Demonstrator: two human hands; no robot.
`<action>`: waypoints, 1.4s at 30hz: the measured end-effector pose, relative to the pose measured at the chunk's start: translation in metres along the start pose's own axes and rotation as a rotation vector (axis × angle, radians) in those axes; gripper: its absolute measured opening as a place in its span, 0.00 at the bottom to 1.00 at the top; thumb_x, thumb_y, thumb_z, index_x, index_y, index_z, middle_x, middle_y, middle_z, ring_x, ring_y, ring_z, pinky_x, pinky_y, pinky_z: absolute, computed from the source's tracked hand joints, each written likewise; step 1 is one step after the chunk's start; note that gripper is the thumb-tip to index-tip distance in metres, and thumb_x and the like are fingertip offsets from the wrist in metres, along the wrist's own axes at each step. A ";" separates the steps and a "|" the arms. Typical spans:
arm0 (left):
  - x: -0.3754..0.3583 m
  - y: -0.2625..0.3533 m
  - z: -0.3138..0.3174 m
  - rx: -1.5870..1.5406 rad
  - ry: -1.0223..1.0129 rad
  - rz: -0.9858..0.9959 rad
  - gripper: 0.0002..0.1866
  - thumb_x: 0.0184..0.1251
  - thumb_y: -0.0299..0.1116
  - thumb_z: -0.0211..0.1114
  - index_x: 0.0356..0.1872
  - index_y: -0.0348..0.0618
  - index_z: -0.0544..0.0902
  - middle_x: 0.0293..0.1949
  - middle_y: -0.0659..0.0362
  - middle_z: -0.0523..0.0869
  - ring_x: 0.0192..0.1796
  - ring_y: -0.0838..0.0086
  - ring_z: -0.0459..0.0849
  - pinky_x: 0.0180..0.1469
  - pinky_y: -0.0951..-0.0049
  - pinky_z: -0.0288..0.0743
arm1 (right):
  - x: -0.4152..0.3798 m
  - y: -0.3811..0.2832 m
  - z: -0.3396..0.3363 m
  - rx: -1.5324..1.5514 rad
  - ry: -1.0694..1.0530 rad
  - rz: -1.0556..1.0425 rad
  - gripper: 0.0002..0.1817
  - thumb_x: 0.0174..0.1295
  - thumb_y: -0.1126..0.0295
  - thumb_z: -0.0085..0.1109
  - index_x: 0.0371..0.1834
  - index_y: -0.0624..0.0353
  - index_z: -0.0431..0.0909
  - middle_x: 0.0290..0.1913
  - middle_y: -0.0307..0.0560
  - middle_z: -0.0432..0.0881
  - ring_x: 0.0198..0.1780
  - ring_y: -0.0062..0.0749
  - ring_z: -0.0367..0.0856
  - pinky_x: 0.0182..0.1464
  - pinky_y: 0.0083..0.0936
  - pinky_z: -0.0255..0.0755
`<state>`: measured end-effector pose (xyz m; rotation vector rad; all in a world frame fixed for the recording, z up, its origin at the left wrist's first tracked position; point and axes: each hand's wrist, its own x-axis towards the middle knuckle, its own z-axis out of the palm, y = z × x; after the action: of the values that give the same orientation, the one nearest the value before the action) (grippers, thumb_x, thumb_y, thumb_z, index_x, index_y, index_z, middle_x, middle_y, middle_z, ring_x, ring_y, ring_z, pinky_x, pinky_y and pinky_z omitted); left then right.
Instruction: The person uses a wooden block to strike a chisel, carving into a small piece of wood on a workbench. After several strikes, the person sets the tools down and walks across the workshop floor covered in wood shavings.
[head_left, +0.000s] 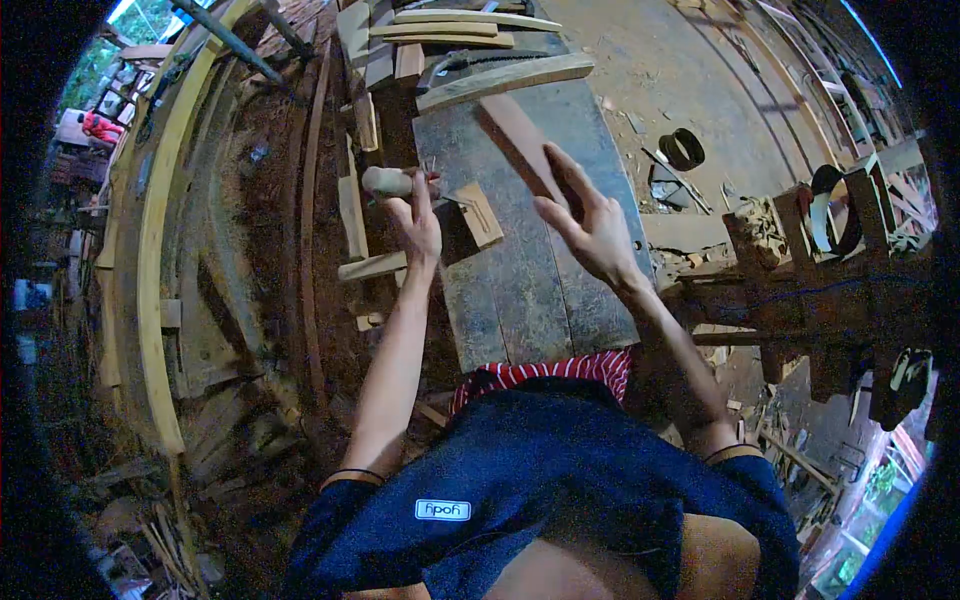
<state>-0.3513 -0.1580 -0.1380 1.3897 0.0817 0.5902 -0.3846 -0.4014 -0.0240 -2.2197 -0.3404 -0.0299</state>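
My left hand (418, 228) is at the left edge of the workbench (530, 285), its fingers closed on a pale, round-ended handle (388, 182). The far end of that tool is too blurred to name. Over the right part of the bench, my right hand (597, 230) grips the near end of a flat reddish-brown wooden board (520, 145), thumb on one side and fingers along the other. The board slants away toward the far left. Between my hands, a small light wooden block (481, 215) with a dark slot or line lies on the bench.
Across the bench's far end lie a curved wooden piece (510, 82), a dark saw-like tool (445, 65) and stacked wooden strips (450, 30). Long timbers (165, 230) run along the left. A dark ring (682, 149) and scraps lie on the floor at right.
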 end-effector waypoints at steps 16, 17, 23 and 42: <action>-0.013 0.002 0.003 -0.028 0.001 -0.011 0.10 0.82 0.37 0.55 0.54 0.45 0.69 0.45 0.60 0.81 0.49 0.72 0.83 0.60 0.66 0.72 | -0.039 0.036 0.007 0.044 0.018 0.150 0.39 0.67 0.42 0.58 0.80 0.31 0.57 0.53 0.61 0.86 0.46 0.63 0.86 0.51 0.49 0.79; -0.014 0.003 0.005 -0.087 0.031 0.006 0.10 0.82 0.37 0.55 0.53 0.45 0.71 0.46 0.60 0.81 0.49 0.72 0.83 0.61 0.66 0.71 | -0.040 0.037 0.008 0.040 0.017 0.137 0.39 0.66 0.42 0.58 0.80 0.31 0.57 0.51 0.63 0.86 0.45 0.64 0.86 0.50 0.50 0.79; -0.017 0.011 0.005 0.055 -0.057 -0.004 0.11 0.82 0.36 0.53 0.57 0.46 0.66 0.45 0.59 0.80 0.49 0.71 0.83 0.61 0.65 0.72 | -0.041 0.035 0.008 0.038 -0.008 0.152 0.39 0.66 0.41 0.57 0.80 0.31 0.57 0.46 0.65 0.87 0.44 0.64 0.86 0.48 0.51 0.79; -0.017 0.011 0.003 0.025 0.129 0.014 0.13 0.81 0.34 0.56 0.57 0.47 0.63 0.47 0.59 0.77 0.50 0.72 0.79 0.63 0.64 0.72 | -0.027 0.022 0.010 0.000 -0.058 0.104 0.39 0.66 0.43 0.58 0.80 0.31 0.56 0.49 0.65 0.86 0.46 0.64 0.86 0.50 0.51 0.80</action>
<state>-0.3684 -0.1674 -0.1317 1.3761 0.1836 0.6927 -0.4065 -0.4129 -0.0507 -2.2384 -0.2556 0.0909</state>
